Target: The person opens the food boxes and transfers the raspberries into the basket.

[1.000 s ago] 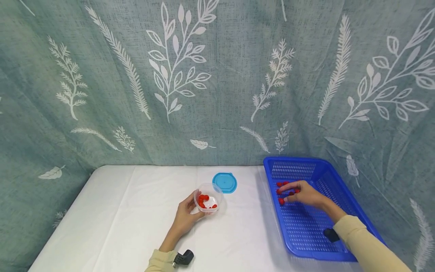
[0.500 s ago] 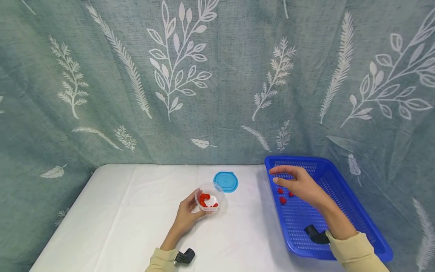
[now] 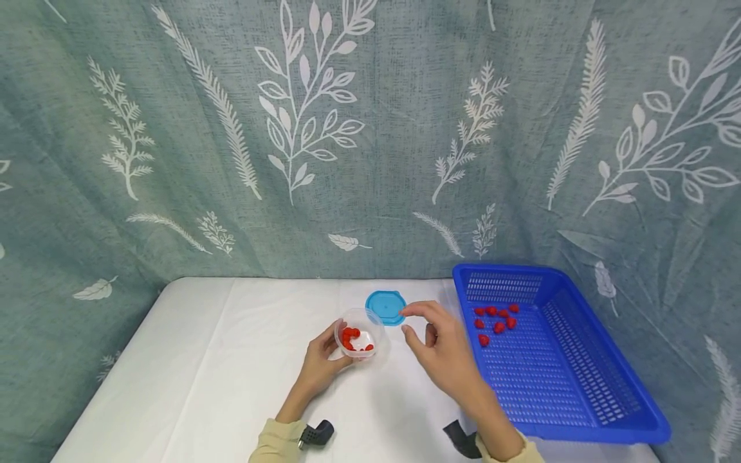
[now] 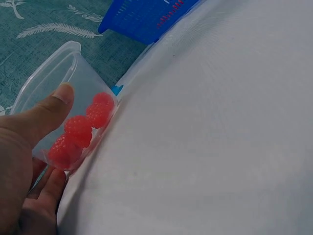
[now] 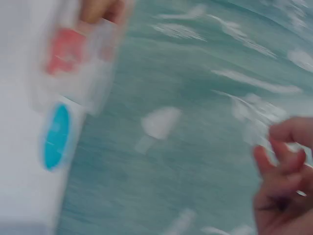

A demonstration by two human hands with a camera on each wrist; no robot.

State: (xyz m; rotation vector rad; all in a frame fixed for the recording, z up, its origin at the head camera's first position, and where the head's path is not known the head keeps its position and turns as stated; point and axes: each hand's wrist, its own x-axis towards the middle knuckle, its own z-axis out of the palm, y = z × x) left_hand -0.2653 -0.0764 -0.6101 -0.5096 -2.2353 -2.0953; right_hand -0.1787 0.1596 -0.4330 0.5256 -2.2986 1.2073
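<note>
My left hand (image 3: 320, 368) grips a clear plastic container (image 3: 377, 329) at its left side, tilted a little above the white table. Several red raspberries (image 4: 78, 128) lie inside, gathered toward the hand's side; the left wrist view shows them through the wall, with the thumb over it. My right hand (image 3: 448, 354) hovers between the container and the blue basket, near a round blue lid (image 3: 384, 303). Its index finger and thumb are bent and apart, with nothing visible between them. The right wrist view is blurred, its hand (image 5: 286, 181) at the right edge.
A blue perforated basket (image 3: 570, 360) stands at the table's right side, with several loose raspberries (image 3: 499, 328) near its far left corner. The white table (image 3: 231, 373) ends at a green leaf-print cloth (image 3: 382, 128) hanging behind.
My right hand has lifted out of the basket and moved left toward the container, uncovering the raspberries there. My left hand keeps its grip on the container in nearly the same place.
</note>
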